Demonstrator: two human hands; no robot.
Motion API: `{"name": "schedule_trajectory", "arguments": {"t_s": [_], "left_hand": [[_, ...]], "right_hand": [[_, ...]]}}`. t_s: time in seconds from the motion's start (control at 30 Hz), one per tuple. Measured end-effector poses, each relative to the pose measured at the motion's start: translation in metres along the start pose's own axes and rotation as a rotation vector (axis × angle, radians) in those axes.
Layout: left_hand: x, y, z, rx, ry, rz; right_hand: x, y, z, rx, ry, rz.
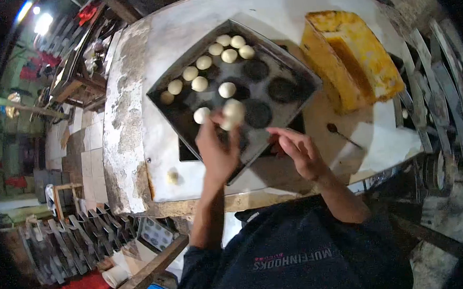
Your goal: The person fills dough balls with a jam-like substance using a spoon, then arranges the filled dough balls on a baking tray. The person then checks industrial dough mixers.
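My left hand (218,151) is closed in a pinch on a pale dough ball (233,110), slightly blurred, above the near part of a dark square baking pan (188,135). Just beyond those fingers, another dough ball (202,115) rests in the pan. Several more balls lie along its far left side and far corner, with a single dough ball (227,89) near the middle. Round dark marks (284,90) show on the pan's floor at the right. My right hand (302,155) is open beside the pan's near right edge, fingers stretched out, holding nothing I can see.
Right of the pan stands a yellow tub (316,60) with smeared walls. A dark spoon (343,135) lies on the worn white table (172,37) near it. Metal pans stand in racks (78,244) at lower left and along the right. A wooden rail (144,274) runs below the table.
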State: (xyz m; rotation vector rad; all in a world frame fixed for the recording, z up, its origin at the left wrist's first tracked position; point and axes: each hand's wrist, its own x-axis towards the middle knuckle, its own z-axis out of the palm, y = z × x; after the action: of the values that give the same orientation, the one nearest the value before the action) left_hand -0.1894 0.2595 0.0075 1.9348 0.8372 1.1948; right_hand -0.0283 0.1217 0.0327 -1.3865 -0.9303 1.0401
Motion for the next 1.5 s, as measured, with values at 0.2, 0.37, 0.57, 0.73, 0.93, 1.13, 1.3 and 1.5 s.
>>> {"name": "schedule_trajectory", "arguments": {"t_s": [0.2, 0.37, 0.57, 0.73, 0.93, 1.13, 1.3, 1.5], "left_hand": [[-0.074, 0.116, 0.049, -0.508, -0.122, -0.105], [-0.122, 0.177, 0.113, -0.38, -0.052, -0.151], [-0.195, 0.237, 0.214, -0.719, -0.216, -0.057], [-0.203, 0.241, 0.234, -0.308, -0.48, -0.361], [-0.213, 0.192, 0.242, -0.693, -0.306, -0.823], [-0.165, 0.149, 0.222, -1.12, -0.111, -1.024], [-0.107, 0.125, 0.214, -0.971, -0.15, -0.874], [-0.062, 0.093, 0.21, -1.022, -0.044, -0.835]], "right_hand": [[-0.06, -0.028, -0.041, 0.15, -0.004, -0.082], [-0.139, -0.036, -0.09, -0.305, 0.219, -0.66], [-0.218, -0.022, -0.159, -0.327, 0.498, -0.569], [-0.202, 0.039, -0.205, -0.34, 0.398, -0.24], [-0.152, 0.078, -0.197, -0.507, 0.509, -0.516], [-0.08, 0.151, -0.232, -0.748, 0.482, -0.392], [-0.063, 0.191, -0.274, -1.125, 0.166, -0.138], [-0.064, 0.044, -0.292, -0.829, 0.0, -0.3]]}}
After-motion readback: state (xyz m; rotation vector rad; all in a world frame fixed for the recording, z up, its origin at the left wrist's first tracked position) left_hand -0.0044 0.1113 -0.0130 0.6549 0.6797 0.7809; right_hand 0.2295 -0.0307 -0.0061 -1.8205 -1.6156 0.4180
